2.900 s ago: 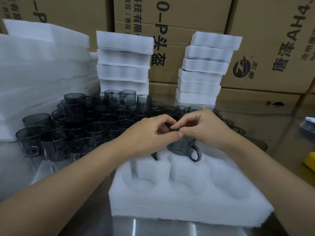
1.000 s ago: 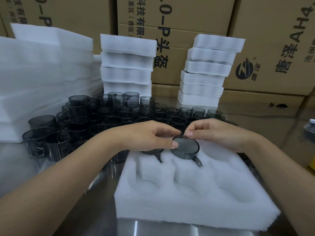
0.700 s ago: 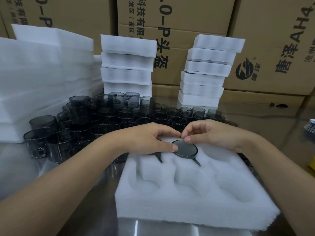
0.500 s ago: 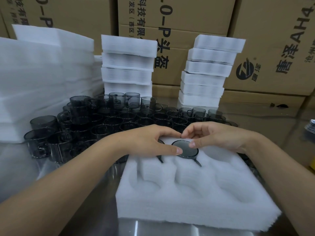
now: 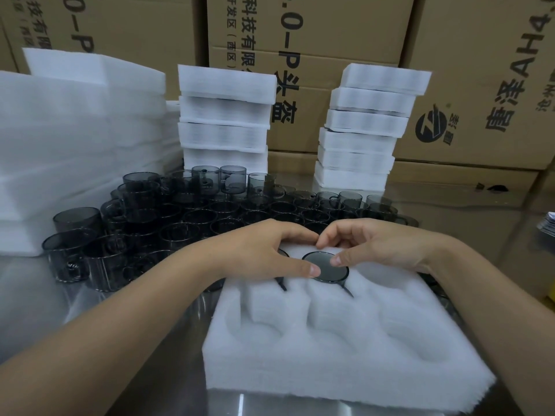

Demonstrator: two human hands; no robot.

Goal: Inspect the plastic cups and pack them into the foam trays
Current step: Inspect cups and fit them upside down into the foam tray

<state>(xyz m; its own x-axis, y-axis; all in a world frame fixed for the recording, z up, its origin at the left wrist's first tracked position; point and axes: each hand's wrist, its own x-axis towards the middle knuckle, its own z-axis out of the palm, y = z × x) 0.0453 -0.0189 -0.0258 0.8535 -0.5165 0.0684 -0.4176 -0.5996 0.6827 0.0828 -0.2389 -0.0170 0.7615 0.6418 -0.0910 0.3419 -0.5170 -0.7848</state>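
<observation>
A white foam tray [image 5: 330,349] with round pockets lies in front of me. A smoky grey plastic cup [image 5: 326,270] sits sunk in the middle pocket of the far row, base up, its handle in the slot toward me. My left hand [image 5: 258,253] rests its thumb on that cup's left rim and covers another cup [image 5: 282,253] in the far left pocket. My right hand [image 5: 369,247] touches the middle cup's right rim with its thumb. Both hands press with fingers curled. The near-row pockets hold nothing.
Several loose grey cups [image 5: 168,223] crowd the table behind and left of the tray. Two stacks of foam trays [image 5: 225,121] [image 5: 363,127] stand at the back, more foam [image 5: 75,139] at the left. Cardboard boxes [image 5: 468,85] form the back wall. A yellow item [image 5: 551,291] lies far right.
The cup held above the tray between both hands has come down into the middle far pocket and now sits flush. Both hands followed it down and stay on its rim.
</observation>
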